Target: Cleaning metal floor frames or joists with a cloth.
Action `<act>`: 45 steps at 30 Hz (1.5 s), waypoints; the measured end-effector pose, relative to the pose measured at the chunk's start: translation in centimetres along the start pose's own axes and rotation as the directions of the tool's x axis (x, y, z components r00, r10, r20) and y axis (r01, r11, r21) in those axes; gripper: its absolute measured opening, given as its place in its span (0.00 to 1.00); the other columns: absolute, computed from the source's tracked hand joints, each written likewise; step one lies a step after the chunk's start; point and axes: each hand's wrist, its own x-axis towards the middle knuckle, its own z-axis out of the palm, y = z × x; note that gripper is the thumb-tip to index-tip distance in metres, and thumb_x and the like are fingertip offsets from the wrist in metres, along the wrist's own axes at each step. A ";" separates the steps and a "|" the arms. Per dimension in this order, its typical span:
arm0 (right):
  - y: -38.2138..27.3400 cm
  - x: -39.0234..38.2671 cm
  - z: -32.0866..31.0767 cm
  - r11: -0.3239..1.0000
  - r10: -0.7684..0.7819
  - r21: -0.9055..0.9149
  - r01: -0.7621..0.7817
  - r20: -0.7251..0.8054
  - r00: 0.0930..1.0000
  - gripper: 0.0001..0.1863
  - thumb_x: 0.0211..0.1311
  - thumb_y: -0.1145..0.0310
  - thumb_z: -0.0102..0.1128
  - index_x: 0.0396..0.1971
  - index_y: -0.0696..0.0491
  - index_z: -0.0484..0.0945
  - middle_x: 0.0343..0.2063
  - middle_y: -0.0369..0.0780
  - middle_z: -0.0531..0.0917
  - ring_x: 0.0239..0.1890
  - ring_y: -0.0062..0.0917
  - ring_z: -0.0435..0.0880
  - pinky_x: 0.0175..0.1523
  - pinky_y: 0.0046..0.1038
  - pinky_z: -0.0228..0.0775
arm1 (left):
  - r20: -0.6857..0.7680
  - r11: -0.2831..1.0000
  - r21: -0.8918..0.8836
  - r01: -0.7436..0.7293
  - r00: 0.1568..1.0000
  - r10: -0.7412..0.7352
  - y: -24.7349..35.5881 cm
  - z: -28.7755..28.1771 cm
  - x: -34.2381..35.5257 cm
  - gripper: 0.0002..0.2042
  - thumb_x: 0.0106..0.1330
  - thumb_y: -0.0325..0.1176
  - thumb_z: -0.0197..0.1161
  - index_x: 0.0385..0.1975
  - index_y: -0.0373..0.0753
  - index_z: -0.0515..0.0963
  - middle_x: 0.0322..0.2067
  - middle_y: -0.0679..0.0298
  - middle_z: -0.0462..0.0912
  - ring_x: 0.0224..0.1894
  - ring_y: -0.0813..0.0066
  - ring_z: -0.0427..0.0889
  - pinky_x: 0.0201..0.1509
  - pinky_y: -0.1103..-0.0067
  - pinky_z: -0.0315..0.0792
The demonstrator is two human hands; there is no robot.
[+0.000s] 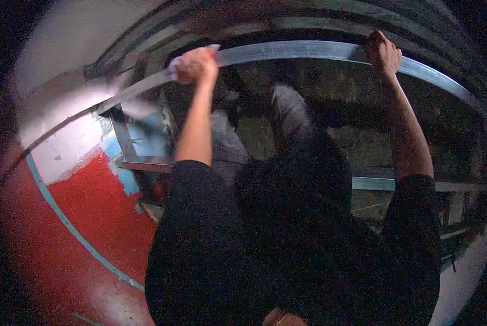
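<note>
A long, flat metal rail [297, 50] runs from side to side across the far part of the head view, bent into an arc by the lens. My left hand [196, 67] is closed around a pale, crumpled cloth [174, 66] and lies against the rail's left part; motion blurs it slightly. Further right, my right hand [384, 54] wraps over the same rail, fingers curled round its far edge. What lies under each palm is hidden.
On the left is a red wall [107, 217] with white and light-blue patches and a blue-green strip [72, 228]. A lower metal bar [374, 183] crosses behind my body. Dark stepped ledges [319, 23] lie beyond the rail. My legs [292, 108] are beneath it.
</note>
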 end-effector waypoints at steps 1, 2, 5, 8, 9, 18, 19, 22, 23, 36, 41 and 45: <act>2.7 -1.5 0.1 0.999 0.037 -0.024 -0.036 0.010 0.999 0.22 0.65 0.56 0.46 0.60 0.29 0.68 0.41 0.32 0.83 0.43 0.24 0.80 0.46 0.34 0.64 | 0.172 0.997 0.005 -0.074 0.982 0.072 7.6 -3.9 0.4 0.16 0.60 0.44 0.54 0.21 0.43 0.84 0.26 0.54 0.84 0.31 0.55 0.82 0.36 0.58 0.70; -0.3 0.1 -1.3 0.990 0.037 0.137 -0.035 -0.012 0.999 0.19 0.63 0.57 0.47 0.53 0.36 0.72 0.39 0.38 0.83 0.43 0.33 0.80 0.45 0.36 0.64 | -0.016 0.994 -0.058 -0.096 0.995 0.095 7.0 -2.2 -0.6 0.13 0.58 0.42 0.55 0.22 0.43 0.82 0.27 0.56 0.83 0.32 0.57 0.81 0.36 0.60 0.69; 0.2 -0.1 -1.7 0.956 0.112 0.270 -0.113 0.018 0.994 0.17 0.61 0.56 0.48 0.47 0.43 0.77 0.37 0.44 0.83 0.43 0.42 0.80 0.44 0.39 0.64 | -0.330 0.796 -0.569 -0.205 0.944 0.007 19.2 -5.5 -2.2 0.07 0.49 0.36 0.58 0.27 0.42 0.74 0.31 0.56 0.74 0.40 0.56 0.70 0.43 0.61 0.59; -2.8 0.8 -4.0 0.973 0.068 0.202 -0.112 0.217 0.974 0.27 0.58 0.56 0.53 0.60 0.43 0.69 0.44 0.42 0.82 0.48 0.35 0.79 0.49 0.35 0.65 | -0.376 0.748 -0.607 -0.268 0.926 0.027 25.4 -7.0 -3.8 0.18 0.50 0.38 0.60 0.41 0.37 0.74 0.43 0.56 0.74 0.53 0.52 0.69 0.60 0.52 0.54; 1.8 -0.8 -1.6 0.972 0.072 0.222 -0.072 0.006 0.997 0.26 0.55 0.57 0.56 0.57 0.42 0.72 0.42 0.43 0.83 0.47 0.37 0.80 0.49 0.36 0.66 | -0.361 0.694 -0.643 -0.324 0.927 0.099 29.0 -9.1 -4.0 0.21 0.51 0.39 0.61 0.44 0.36 0.74 0.47 0.55 0.74 0.56 0.52 0.67 0.65 0.50 0.51; 1.9 -1.0 0.2 0.975 0.130 0.185 -0.123 -0.026 0.991 0.23 0.62 0.61 0.51 0.58 0.34 0.71 0.40 0.38 0.83 0.41 0.29 0.80 0.46 0.32 0.65 | -0.264 0.790 -0.456 -0.410 0.910 0.320 10.6 -6.6 -1.6 0.17 0.54 0.40 0.60 0.44 0.46 0.76 0.41 0.66 0.77 0.49 0.64 0.73 0.51 0.61 0.60; 2.0 -0.7 0.1 0.977 0.108 0.186 -0.099 -0.040 0.993 0.23 0.61 0.62 0.52 0.58 0.34 0.71 0.39 0.37 0.83 0.41 0.28 0.81 0.45 0.32 0.65 | -0.139 0.870 -0.403 -0.284 0.959 0.248 6.0 -5.4 -1.4 0.16 0.56 0.39 0.59 0.43 0.44 0.76 0.44 0.63 0.78 0.50 0.62 0.73 0.50 0.62 0.62; 1.2 -0.4 0.7 0.981 0.069 0.186 -0.048 -0.109 0.992 0.24 0.60 0.63 0.54 0.58 0.33 0.71 0.37 0.35 0.83 0.40 0.26 0.81 0.43 0.32 0.65 | 0.002 0.981 -0.158 -0.117 0.993 0.118 -8.9 -2.0 -2.4 0.22 0.64 0.43 0.50 0.57 0.41 0.70 0.57 0.57 0.71 0.60 0.57 0.66 0.63 0.60 0.58; 0.9 -0.2 1.2 0.986 0.026 0.169 0.002 -0.163 0.986 0.25 0.59 0.64 0.54 0.58 0.33 0.71 0.36 0.34 0.83 0.39 0.24 0.81 0.42 0.32 0.65 | 0.085 0.986 -0.163 0.033 0.996 -0.019 -12.6 -1.1 -2.8 0.23 0.68 0.46 0.48 0.59 0.42 0.68 0.62 0.57 0.64 0.65 0.54 0.59 0.67 0.59 0.53; 2.4 -1.5 0.2 0.993 0.071 0.097 -0.067 -0.041 0.997 0.24 0.64 0.61 0.51 0.61 0.33 0.68 0.45 0.33 0.81 0.48 0.25 0.78 0.50 0.35 0.62 | -0.127 0.615 -0.771 -0.165 0.986 0.106 23.3 -9.9 -7.7 0.32 0.43 0.31 0.68 0.51 0.28 0.67 0.59 0.41 0.60 0.63 0.40 0.57 0.68 0.57 0.52; -1.9 0.8 -0.7 0.965 0.015 0.263 -0.004 -0.039 0.999 0.23 0.63 0.63 0.52 0.59 0.36 0.71 0.40 0.37 0.83 0.46 0.28 0.79 0.49 0.35 0.63 | -0.262 0.801 -0.478 -0.361 0.929 0.262 30.5 -8.9 -8.5 0.33 0.53 0.30 0.57 0.63 0.36 0.61 0.67 0.54 0.55 0.71 0.52 0.49 0.71 0.48 0.40; -0.5 -0.9 0.0 0.972 0.083 0.228 -0.058 -0.100 0.991 0.20 0.65 0.62 0.47 0.57 0.38 0.73 0.40 0.37 0.84 0.42 0.30 0.80 0.45 0.35 0.64 | -0.072 0.678 -0.660 -0.323 0.926 0.371 23.5 -9.9 -8.4 0.33 0.49 0.27 0.53 0.62 0.39 0.64 0.64 0.54 0.60 0.69 0.56 0.54 0.72 0.54 0.41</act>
